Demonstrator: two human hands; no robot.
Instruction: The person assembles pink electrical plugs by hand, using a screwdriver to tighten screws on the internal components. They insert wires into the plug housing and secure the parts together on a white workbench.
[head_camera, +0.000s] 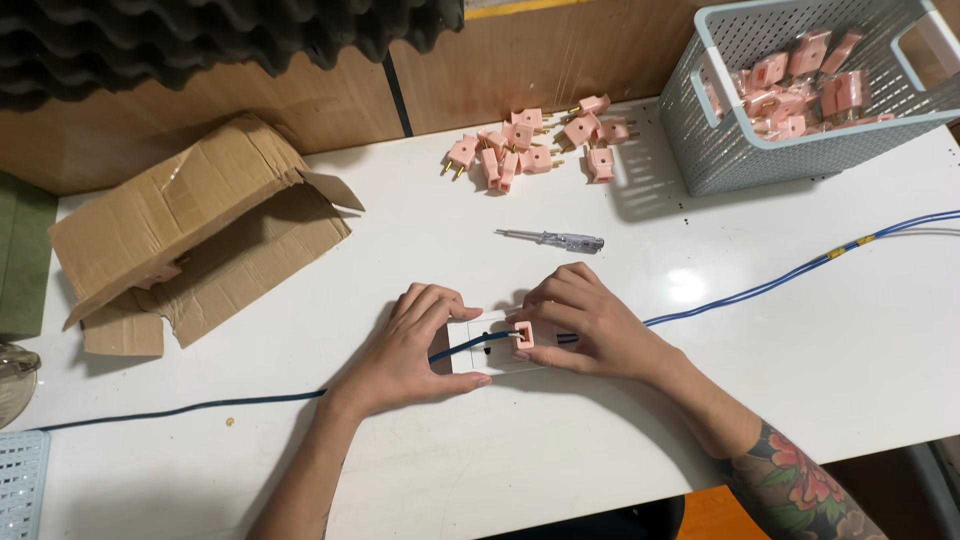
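A white square socket plate (480, 352) lies flat near the table's front. My left hand (412, 348) holds its left side, thumb along the near edge. My right hand (582, 322) pinches a small pink plug (524, 334) sitting on the plate. A blue cable (780, 284) runs from the far right, passes under my right hand, crosses the plate and continues as a darker line to the left edge.
A clear-handled tester screwdriver (556, 239) lies beyond my hands. Several pink plugs (535, 146) are heaped at the back. A grey-blue mesh basket (745, 155) with more plugs stands at the back right. A torn cardboard box (190, 235) lies left.
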